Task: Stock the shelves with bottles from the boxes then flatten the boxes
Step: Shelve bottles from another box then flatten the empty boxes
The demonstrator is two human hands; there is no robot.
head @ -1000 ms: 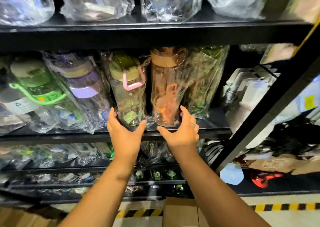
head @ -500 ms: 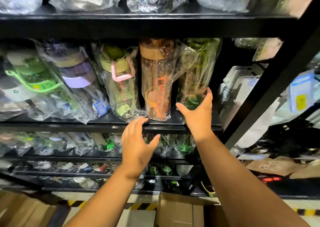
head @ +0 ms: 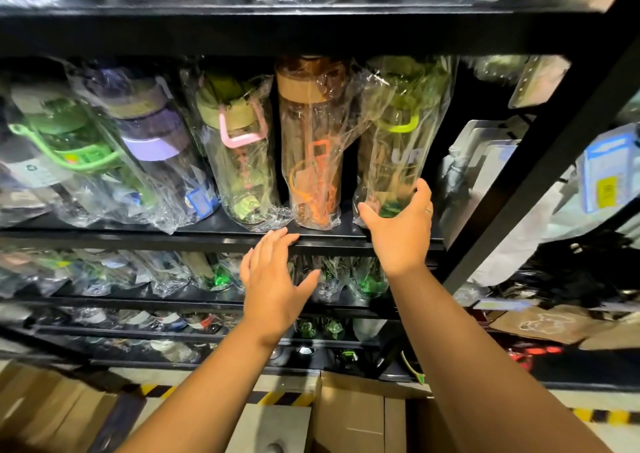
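Black metal shelving fills the frame in several tiers, each packed with goods in clear plastic wrap. On the middle tier five wrapped water bottles can be counted from left to centre-right: a clear bottle with a green loop handle, a clear bottle with a purple band, a clear bottle with a pink handle, an orange-tinted bottle with a tan cap and a clear bottle with a lime handle. Two brown cardboard boxes sit on the floor, one at bottom centre and one at lower left.

Two hands are raised. The right hand cups the lime-handled bottle's base, thumb and fingers curved round it. The left hand is spread flat, fingertips at the shelf's front edge.

A second ago both hands framed the orange bottle; since then the right has shifted one bottle over and the left has dropped.
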